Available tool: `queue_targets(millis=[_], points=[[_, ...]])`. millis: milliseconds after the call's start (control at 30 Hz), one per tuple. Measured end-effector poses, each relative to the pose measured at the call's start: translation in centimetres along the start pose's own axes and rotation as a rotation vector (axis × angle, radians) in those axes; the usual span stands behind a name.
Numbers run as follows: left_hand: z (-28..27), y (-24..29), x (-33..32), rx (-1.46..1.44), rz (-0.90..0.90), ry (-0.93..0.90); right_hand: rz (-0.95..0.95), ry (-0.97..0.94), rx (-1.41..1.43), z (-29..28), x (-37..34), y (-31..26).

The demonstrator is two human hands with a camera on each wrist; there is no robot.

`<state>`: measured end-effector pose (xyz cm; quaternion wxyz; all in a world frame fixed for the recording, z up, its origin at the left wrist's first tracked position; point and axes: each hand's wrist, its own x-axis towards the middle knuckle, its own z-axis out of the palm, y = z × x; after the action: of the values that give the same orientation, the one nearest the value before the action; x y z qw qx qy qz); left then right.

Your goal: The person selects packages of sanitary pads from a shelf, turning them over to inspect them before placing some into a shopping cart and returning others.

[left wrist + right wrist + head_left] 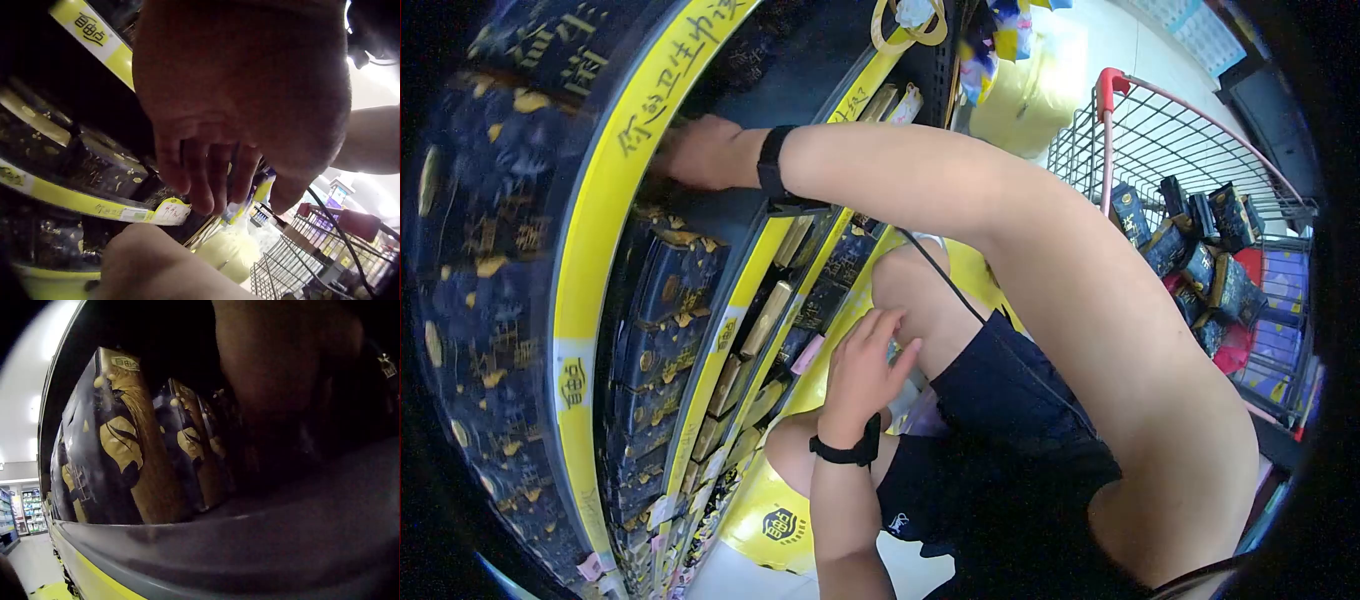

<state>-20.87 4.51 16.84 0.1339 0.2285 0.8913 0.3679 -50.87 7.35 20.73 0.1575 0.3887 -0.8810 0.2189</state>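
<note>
The right arm stretches across to the shelf, and its hand [705, 152] is inside behind the yellow label strip [585, 270]. In the right wrist view this hand [281, 356] is in deep shadow beside upright black-and-gold packs [122, 437]; its fingers and anything in them are hidden. Near the bent knee [905, 285], the left hand [868, 365] hangs with relaxed fingers, thumb apart. Seen from its own wrist, the left hand [237, 94] has nothing in its fingers.
Dark packs [675, 300] fill shelf rows on the left, with further label strips [745, 255] below. A wire shopping cart [1200, 150] at the right holds several black packs [1235, 290] and purple packages [1280, 275]. A yellow wrapped bundle [1025, 100] stands behind the shelf end.
</note>
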Motion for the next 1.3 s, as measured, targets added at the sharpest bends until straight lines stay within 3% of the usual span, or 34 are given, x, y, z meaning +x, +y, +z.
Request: queue_targets(millis=[100,167,333,400,500,567,633,667,733,867,900,967,1033,1100,1133,1167,1233,1300], points=[[-0.1,0.2,-0.1,-0.005,0.005,0.018,-0.097,0.119,-0.174,-1.7,-1.6,0.1],[-0.3,0.7,-0.1,0.012,-0.008,0.030,-0.085,0.034,-0.184,-3.1,-2.3,0.2],[0.0,1.3,-0.6,0.000,0.058,0.096,-0.182,0.074,-0.165,-9.5,-11.6,0.3],[0.0,2.1,-0.9,0.018,0.097,0.116,-0.072,-0.190,-0.076,-14.0,-16.2,1.1],[-0.3,3.8,-1.5,-0.019,0.179,0.145,0.223,-0.323,0.239,-20.8,-24.1,3.2],[-0.4,4.4,-1.5,-0.061,0.215,0.133,0.374,-0.267,0.169,-25.7,-29.3,3.4],[-0.8,4.6,-1.6,-0.043,0.200,0.133,0.617,-0.327,0.092,-29.4,-34.4,3.8],[-1.1,4.8,-1.5,-0.065,0.197,0.127,0.572,-0.357,0.028,-30.0,-38.2,6.4],[-1.3,4.7,-1.2,-0.074,0.211,0.135,0.722,-0.585,-0.113,-32.4,-44.3,7.9],[-0.5,4.6,0.6,-0.109,0.262,0.143,1.278,-1.049,-0.389,-34.7,-55.0,9.3],[-0.1,4.7,0.9,-0.099,0.267,0.120,1.238,-1.028,-0.431,-34.4,-59.1,11.1],[0.6,4.7,1.2,-0.074,0.267,0.082,1.257,-0.915,-0.219,-33.1,-65.0,13.6],[1.5,4.1,1.5,-0.054,0.305,0.055,1.366,-0.798,-0.129,-31.5,-63.3,10.5],[1.4,3.9,1.6,-0.039,0.269,0.013,1.117,-0.789,-0.144,-28.5,-63.2,10.7],[1.1,4.1,1.6,-0.037,0.216,-0.023,1.040,-0.701,0.049,-27.0,-62.8,11.1],[0.9,4.2,1.7,-0.038,0.164,-0.063,1.082,-0.667,0.159,-25.9,-62.7,11.4],[1.0,4.1,1.5,-0.048,0.139,-0.034,1.130,-0.608,0.136,-24.3,-62.6,12.1],[0.9,3.8,1.9,-0.054,0.149,0.013,1.171,-0.586,-0.111,-22.9,-62.9,12.3]])
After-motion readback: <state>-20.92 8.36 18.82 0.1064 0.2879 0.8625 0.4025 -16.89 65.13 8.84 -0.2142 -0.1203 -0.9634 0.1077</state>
